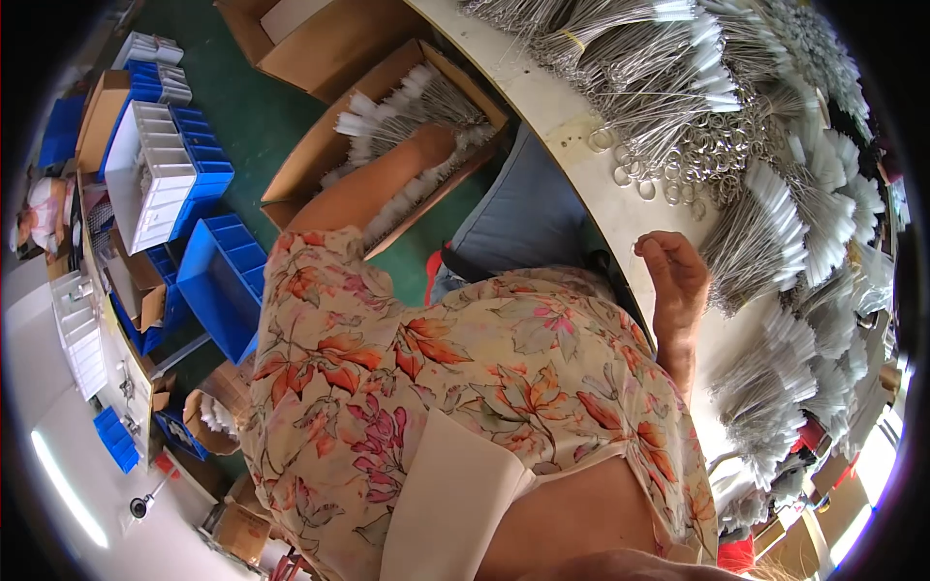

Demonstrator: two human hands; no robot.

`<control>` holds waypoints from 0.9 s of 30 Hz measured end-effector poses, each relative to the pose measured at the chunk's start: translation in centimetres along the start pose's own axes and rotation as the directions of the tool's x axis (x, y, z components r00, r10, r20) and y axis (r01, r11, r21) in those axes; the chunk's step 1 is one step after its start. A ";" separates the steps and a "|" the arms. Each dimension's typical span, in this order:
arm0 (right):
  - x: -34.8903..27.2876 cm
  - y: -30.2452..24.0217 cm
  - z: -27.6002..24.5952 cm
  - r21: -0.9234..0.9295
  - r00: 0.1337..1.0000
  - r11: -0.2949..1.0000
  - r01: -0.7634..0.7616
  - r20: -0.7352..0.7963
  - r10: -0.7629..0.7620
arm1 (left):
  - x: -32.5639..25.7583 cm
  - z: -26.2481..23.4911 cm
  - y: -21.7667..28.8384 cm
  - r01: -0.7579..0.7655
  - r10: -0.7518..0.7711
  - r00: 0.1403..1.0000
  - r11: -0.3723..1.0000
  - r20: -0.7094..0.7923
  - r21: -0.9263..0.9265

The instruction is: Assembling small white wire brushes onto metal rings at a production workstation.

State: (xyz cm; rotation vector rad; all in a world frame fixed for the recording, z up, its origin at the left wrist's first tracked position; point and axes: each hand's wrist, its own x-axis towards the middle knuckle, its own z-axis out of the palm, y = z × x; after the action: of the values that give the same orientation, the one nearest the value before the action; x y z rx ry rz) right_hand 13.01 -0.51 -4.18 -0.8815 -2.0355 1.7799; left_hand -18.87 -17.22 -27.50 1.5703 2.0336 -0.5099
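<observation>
My left hand reaches down into a long cardboard box of thin wire brushes with white bristles. It rests among their wire stems, and its fingers are hidden from view. At the table edge on the right, my right hand is raised with thumb and fingers curled together. Something small and pale shows at its fingertips, too small to name. Close by on the table lie a bundle of white-bristled brushes and a heap of brushes with metal ring ends.
The pale table curves along my right, piled with several more brush bundles. Another cardboard box stands beyond the first. On the left are blue crates and a white divided bin. A person is at the far left.
</observation>
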 end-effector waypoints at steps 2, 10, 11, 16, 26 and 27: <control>0.4 0.2 0.0 -0.059 0.995 0.994 -0.096 -0.011 0.096 | 0.6 2.4 -0.5 0.055 -0.051 0.996 0.997 0.073 -0.063; 0.6 1.4 -2.9 -0.015 0.997 0.997 -0.075 -0.004 0.075 | -4.9 -11.3 0.1 -0.159 0.252 0.963 0.239 -0.097 -0.958; 1.2 0.7 -3.2 -0.160 0.999 0.987 -0.028 0.030 0.033 | -6.2 -15.1 -0.3 -0.103 0.371 0.928 0.301 0.017 -0.948; 1.4 -0.3 -6.4 0.109 0.998 0.992 0.070 -0.013 -0.069 | -7.9 -32.8 3.7 -0.436 0.439 0.840 0.197 -0.318 -0.878; 0.5 -2.8 -19.8 -0.010 0.896 0.995 0.104 -0.433 -0.098 | 22.5 -47.9 3.7 -0.268 0.029 0.711 0.935 -0.702 -0.233; 1.1 -3.0 -21.4 -0.109 0.871 0.992 0.070 -0.478 -0.114 | 23.6 -48.1 4.9 -0.113 0.038 0.689 0.992 -0.723 -0.055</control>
State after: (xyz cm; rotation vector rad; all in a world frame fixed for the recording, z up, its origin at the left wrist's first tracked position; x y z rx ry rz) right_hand 24.06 16.83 2.56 -1.1040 -1.7967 1.2604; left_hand -26.91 30.21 -3.47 1.9874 2.4682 0.3207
